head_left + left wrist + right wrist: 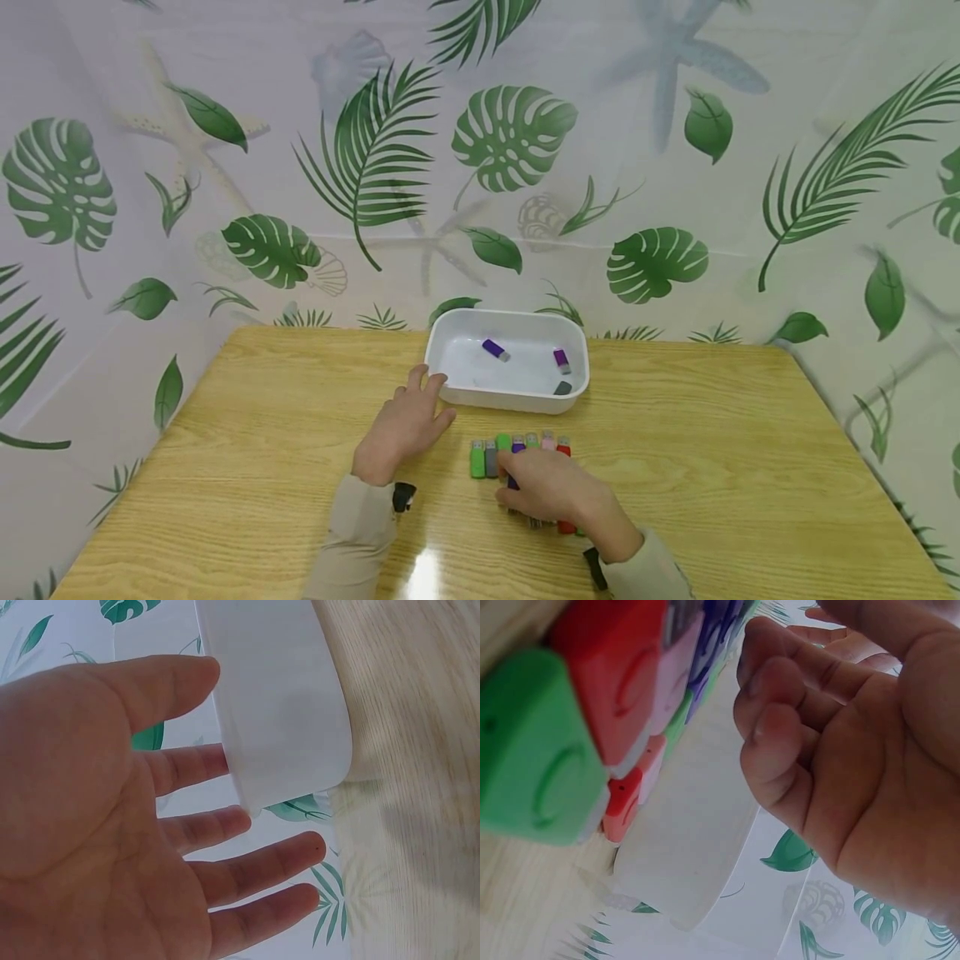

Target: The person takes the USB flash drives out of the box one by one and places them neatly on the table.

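My left hand (405, 429) is spread at the near left corner of a white plastic tray (289, 697), its fingertips right at the rim. Inside the tray lie a blue-purple USB stick (493, 348), a purple one (561, 358) and a grey one (562, 388). My right hand (558, 485) hovers low over two rows of USB sticks, fingers loosely bent. A dark blue stick (513, 482) shows between its thumb and index finger, which stand apart. The right wrist view shows a green stick (536, 750) and a red one (615, 675) beside the hand, whose palm holds nothing.
In the far row are a green stick (477, 460), a grey stick (491, 460) and several others, metal plugs facing the tray. Part of the near row is hidden under my right hand. Behind the wooden table (247, 433) hangs a leaf-patterned cloth (525, 208).
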The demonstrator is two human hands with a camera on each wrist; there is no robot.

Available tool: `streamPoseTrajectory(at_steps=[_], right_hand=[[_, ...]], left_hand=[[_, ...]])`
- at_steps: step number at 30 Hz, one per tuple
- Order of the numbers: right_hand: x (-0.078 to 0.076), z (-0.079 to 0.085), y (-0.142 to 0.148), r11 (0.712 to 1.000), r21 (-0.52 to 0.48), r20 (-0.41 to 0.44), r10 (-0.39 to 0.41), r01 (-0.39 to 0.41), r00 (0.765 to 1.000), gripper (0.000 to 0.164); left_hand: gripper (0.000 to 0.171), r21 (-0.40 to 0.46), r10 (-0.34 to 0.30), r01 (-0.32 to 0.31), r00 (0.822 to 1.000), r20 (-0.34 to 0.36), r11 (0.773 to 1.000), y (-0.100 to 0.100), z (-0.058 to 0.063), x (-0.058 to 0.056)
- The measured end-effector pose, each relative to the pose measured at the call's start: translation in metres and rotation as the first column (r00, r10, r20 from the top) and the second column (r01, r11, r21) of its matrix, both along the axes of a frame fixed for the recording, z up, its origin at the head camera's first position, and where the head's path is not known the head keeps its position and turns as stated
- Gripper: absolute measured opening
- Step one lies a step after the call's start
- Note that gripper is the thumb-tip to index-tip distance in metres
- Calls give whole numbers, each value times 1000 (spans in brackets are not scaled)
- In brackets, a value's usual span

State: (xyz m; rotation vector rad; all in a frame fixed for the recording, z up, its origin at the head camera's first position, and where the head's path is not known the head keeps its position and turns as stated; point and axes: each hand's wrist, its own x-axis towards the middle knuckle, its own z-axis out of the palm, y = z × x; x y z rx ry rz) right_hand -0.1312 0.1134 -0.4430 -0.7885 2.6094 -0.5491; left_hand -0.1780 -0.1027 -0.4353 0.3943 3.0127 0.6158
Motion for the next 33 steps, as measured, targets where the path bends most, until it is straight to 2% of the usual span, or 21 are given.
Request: streamPoseTrajectory(at_steps=[13,33], right_hand=[[0,4,0,1000,-3,24,3,-3,1000,13],[-3,14,3,1000,-6,66,-8,9,998,13]], left_hand=[[52,-15,1,-1,1000,2,1000,3,2,-2],[53,4,-3,3,999,46,1000,1,8,-3]])
